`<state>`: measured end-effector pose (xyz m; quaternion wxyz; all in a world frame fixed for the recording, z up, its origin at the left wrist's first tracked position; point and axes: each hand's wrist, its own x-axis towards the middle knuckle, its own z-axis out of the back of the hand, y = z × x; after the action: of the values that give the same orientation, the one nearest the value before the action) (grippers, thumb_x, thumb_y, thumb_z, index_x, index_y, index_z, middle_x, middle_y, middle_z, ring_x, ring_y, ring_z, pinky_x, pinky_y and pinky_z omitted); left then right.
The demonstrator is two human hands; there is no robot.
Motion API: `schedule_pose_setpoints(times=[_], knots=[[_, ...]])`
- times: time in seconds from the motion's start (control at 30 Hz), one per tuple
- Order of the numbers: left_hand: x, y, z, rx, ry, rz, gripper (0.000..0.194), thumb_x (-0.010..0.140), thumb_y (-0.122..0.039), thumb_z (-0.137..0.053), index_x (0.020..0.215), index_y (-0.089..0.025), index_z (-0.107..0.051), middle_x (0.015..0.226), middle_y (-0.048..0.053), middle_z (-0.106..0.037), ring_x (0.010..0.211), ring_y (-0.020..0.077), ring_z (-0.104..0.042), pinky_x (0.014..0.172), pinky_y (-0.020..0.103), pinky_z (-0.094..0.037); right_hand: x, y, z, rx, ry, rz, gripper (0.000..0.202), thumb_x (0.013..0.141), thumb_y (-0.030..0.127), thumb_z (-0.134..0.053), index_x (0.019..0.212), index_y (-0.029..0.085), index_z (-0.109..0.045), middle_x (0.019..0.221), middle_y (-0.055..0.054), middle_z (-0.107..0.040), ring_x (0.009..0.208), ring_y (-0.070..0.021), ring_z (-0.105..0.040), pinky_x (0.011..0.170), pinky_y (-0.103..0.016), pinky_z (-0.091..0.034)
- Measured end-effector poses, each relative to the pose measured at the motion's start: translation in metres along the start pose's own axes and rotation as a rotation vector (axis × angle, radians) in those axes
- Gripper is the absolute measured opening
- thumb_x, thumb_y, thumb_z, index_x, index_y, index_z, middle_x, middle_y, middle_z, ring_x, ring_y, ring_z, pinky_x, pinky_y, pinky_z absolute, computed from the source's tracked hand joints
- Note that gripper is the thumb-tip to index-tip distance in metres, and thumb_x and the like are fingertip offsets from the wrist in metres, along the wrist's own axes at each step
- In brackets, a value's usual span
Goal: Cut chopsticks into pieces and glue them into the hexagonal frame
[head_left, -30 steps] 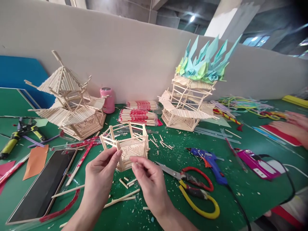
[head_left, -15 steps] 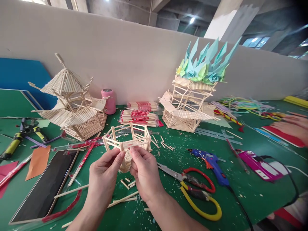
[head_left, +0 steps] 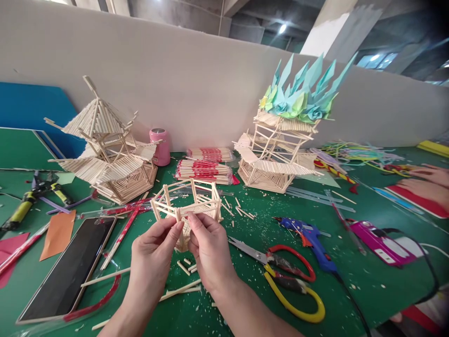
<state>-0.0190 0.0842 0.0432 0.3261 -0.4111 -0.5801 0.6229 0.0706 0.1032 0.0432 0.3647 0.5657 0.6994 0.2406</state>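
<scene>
A small hexagonal frame of wooden sticks [head_left: 203,206] stands on the green table in front of me. At its near side, my left hand [head_left: 154,248] pinches the frame near an upright, thumb against fingers. My right hand [head_left: 210,248] pinches close beside it at the near top rail, and the fingers hide the exact spot. Short stick offcuts [head_left: 183,267] and longer sticks [head_left: 180,290] lie just below the frame, between my wrists. Scissors [head_left: 280,267] with red and yellow handles rest open to the right of my right hand.
A stick pagoda [head_left: 112,164] stands at left, another stick structure [head_left: 266,164] topped with folded paper at right. Between them lie bundled sticks [head_left: 203,172] and a pink jar [head_left: 161,149]. Nearby are a phone [head_left: 66,271], a blue glue gun [head_left: 308,241] and another person's hands [head_left: 428,185].
The whole view has shifted slightly, so things sit a little further right. Both hands keep their pinch at the frame's near side; nothing else has visibly moved.
</scene>
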Motion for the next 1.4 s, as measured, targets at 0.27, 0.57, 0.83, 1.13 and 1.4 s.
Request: schedule_pose_setpoints(times=[0.27,0.57,0.83,1.13,1.4], knots=[[-0.001,0.003,0.001,0.001,0.028,-0.041,0.029,0.057,-0.038,-0.077,0.076,-0.016,-0.075,0.07,0.002,-0.072,0.062,0.0134,-0.057,0.055,0.02,-0.048,0.0,-0.001,0.0,-0.011,0.005,-0.009,0.021,0.062,0.035,-0.074,0.059,0.018,-0.062,0.044,0.01,-0.029,0.043,-0.0057,-0.016,0.039,-0.022,-0.017],[-0.001,0.003,0.0,-0.013,0.005,-0.015,0.029,0.055,-0.038,-0.077,0.074,-0.016,-0.075,0.07,0.002,-0.072,0.061,0.0127,-0.056,0.054,0.018,-0.047,-0.001,-0.001,0.001,-0.006,0.014,-0.034,0.02,0.064,0.035,-0.072,0.06,0.019,-0.061,0.045,0.01,-0.03,0.043,-0.0058,-0.016,0.04,-0.022,-0.018],[-0.002,-0.002,0.001,-0.017,-0.042,0.064,0.037,0.048,-0.041,-0.079,0.073,-0.014,-0.074,0.069,0.003,-0.072,0.063,0.0131,-0.056,0.056,0.019,-0.047,-0.005,-0.001,0.005,-0.085,0.031,-0.024,0.023,0.066,0.04,-0.071,0.067,0.019,-0.063,0.045,0.011,-0.028,0.042,-0.0053,-0.016,0.04,-0.022,-0.015],[0.005,0.004,0.008,0.041,-0.085,0.061,0.041,0.053,-0.046,-0.078,0.079,-0.014,-0.073,0.07,0.003,-0.071,0.066,0.0162,-0.061,0.059,0.023,-0.049,-0.008,0.013,0.044,-0.635,-0.053,0.459,0.015,0.079,0.034,-0.06,0.081,0.02,-0.053,0.063,0.006,-0.034,0.055,-0.0105,-0.033,0.048,-0.023,-0.033],[0.007,0.001,0.007,0.0,-0.112,0.072,0.035,0.052,-0.042,-0.079,0.075,-0.016,-0.073,0.057,-0.001,-0.065,0.062,0.0151,-0.061,0.055,0.021,-0.048,0.014,0.016,0.052,-1.007,-0.034,0.676,0.009,0.079,0.025,-0.057,0.085,0.018,-0.058,0.072,0.001,-0.045,0.066,-0.0151,-0.046,0.061,-0.028,-0.042]])
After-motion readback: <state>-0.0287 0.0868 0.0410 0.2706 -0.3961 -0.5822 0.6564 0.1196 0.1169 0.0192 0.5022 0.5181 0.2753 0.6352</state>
